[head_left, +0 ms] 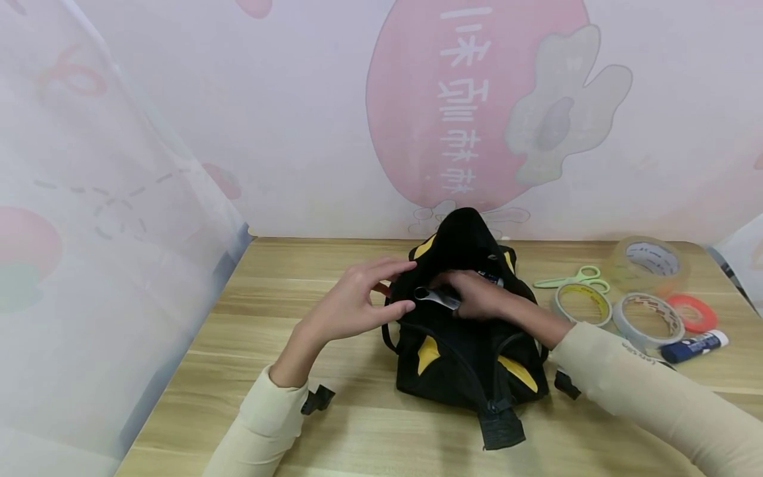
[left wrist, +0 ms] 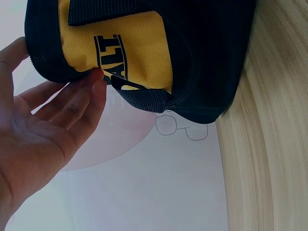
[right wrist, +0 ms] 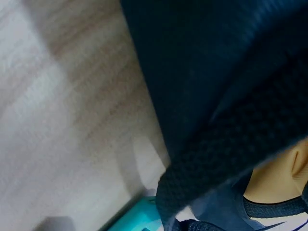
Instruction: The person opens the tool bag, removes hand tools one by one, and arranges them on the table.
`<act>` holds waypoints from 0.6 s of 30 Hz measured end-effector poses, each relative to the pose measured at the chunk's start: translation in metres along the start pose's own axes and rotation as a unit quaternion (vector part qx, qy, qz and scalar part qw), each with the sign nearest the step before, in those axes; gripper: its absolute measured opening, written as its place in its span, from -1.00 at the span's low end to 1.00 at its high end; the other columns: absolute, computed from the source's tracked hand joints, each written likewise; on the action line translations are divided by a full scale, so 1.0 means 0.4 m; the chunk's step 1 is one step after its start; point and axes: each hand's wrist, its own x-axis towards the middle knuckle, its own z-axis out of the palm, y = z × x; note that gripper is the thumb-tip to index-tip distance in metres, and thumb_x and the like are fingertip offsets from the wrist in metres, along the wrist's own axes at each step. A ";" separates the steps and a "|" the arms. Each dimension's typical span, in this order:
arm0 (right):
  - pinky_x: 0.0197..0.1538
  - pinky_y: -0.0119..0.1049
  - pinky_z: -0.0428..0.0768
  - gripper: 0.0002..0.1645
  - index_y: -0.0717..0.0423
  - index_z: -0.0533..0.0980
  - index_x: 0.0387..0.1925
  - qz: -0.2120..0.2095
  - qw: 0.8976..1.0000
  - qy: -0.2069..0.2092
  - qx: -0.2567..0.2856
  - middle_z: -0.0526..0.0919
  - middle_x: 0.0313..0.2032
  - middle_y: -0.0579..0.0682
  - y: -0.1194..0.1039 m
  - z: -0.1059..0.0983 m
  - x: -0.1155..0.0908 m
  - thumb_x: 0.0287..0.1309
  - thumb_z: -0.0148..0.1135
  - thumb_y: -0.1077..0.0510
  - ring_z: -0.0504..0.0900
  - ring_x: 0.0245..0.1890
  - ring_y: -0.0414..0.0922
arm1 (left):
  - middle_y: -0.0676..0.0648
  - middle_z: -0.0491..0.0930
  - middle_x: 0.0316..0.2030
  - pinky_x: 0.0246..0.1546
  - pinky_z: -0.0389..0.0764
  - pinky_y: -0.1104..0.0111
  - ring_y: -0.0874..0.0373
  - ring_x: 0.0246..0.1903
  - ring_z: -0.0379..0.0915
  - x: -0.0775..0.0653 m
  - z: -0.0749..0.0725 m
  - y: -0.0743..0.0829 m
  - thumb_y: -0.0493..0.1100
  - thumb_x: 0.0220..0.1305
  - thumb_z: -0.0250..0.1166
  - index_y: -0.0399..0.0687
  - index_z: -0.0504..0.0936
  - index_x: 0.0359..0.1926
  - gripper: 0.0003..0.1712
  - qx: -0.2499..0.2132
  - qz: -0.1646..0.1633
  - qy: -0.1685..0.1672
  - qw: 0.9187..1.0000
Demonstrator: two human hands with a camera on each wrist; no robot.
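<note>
A black and yellow tool bag (head_left: 444, 368) stands on the table with its top gaping. My right hand (head_left: 479, 295) reaches inside it, gripping a silver wrench (head_left: 438, 298) whose ring end points left. Behind that hand, a small printed item (head_left: 490, 277) shows partly within the bag. At the bag's left rim is my left hand (head_left: 354, 298), thumb and fingers spread apart. The left wrist view has its fingertips (left wrist: 97, 79) touching the bag's yellow side panel (left wrist: 125, 45). The right wrist view shows black strap webbing (right wrist: 231, 139) and no hand.
Right of the bag lie green scissors (head_left: 575, 279), a wide clear tape roll (head_left: 614, 265), two narrower tape rolls (head_left: 622, 324), a red ring (head_left: 706, 315) and a blue glue stick (head_left: 694, 346). Black buckle straps (head_left: 501, 429) trail onto the table. A printed curtain (head_left: 310, 132) hangs behind.
</note>
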 end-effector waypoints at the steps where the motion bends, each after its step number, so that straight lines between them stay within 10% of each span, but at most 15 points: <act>1: 0.26 0.09 0.65 -0.34 0.27 0.60 0.22 0.002 1.000 -0.001 0.002 0.67 0.21 0.21 -0.001 0.001 0.000 0.02 0.54 0.45 0.65 0.18 0.12 | -0.20 0.64 0.34 0.04 0.82 0.30 -0.02 0.24 0.64 0.000 0.000 0.000 -0.16 0.36 0.49 -0.27 0.57 0.42 -0.34 0.001 0.000 0.000 1.000; 18: 0.03 -0.17 0.59 -0.43 0.12 0.69 0.19 -0.022 0.999 0.023 0.032 0.73 0.15 0.06 -0.034 -0.059 -0.030 0.09 0.50 0.33 0.63 0.00 -0.05 | -0.20 0.63 0.35 0.05 0.81 0.31 -0.02 0.24 0.64 0.001 0.000 0.001 -0.16 0.36 0.49 -0.26 0.57 0.43 -0.33 -0.005 -0.003 -0.002 1.000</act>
